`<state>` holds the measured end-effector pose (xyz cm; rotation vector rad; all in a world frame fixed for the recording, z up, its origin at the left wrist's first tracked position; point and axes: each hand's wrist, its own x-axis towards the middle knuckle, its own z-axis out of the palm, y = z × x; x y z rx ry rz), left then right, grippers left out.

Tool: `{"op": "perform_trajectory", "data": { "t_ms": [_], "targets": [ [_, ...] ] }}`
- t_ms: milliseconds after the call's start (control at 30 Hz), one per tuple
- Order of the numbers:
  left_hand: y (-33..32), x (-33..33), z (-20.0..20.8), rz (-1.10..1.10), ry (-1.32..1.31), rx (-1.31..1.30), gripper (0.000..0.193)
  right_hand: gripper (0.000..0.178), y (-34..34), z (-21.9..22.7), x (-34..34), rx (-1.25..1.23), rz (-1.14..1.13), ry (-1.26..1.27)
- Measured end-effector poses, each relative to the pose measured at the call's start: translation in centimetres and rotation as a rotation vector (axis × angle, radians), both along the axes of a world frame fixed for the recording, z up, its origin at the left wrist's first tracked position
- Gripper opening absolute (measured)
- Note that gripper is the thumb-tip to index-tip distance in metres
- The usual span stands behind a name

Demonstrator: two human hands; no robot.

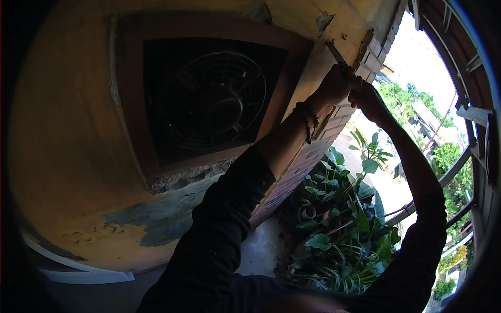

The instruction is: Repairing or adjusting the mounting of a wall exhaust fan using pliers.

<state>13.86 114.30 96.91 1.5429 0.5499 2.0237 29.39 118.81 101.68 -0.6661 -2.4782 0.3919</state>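
Observation:
My left hand (335, 86), with a bead bracelet (308, 120) on its wrist, is closed around a narrow flat-bladed tool (335, 53). The blade sticks up out of the fist, its tip at the yellow wall (302, 101) close to the wall's right edge. Just right of it and pressed against it is my right hand (369, 101), fingers curled closed. Whatever those fingers hold is hidden. Above the blade, a torn flap of peeling paint (323, 23) hangs from the wall. Both arms are raised in dark sleeves.
Left of my arms, a round fan with a wire guard (214, 104) sits in a brown square frame (130, 104). Brick-patterned tiles (302, 169) line the wall's edge. Leafy plants (339, 224) grow below, between my arms. Metal roof framing (459, 62) curves along the right.

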Motion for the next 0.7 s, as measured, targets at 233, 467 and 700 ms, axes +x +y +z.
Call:
{"op": "perform_trajectory", "data": {
  "t_ms": [233,467,700],
  "targets": [
    [-3.0,1.4,2.6,-0.354,-0.010,0.041,0.017,0.024,-8.0,9.0,1.1,-0.170,-0.362,-0.359],
    [-4.4,1.8,4.0,-0.493,-0.174,-0.007,0.031,0.034,-14.1,13.5,-2.7,0.071,-0.486,-0.642],
    [-4.9,2.1,4.0,-0.694,-0.221,0.100,0.027,0.019,-15.2,13.1,-3.7,-0.035,-0.571,-0.646]
  ]
}}
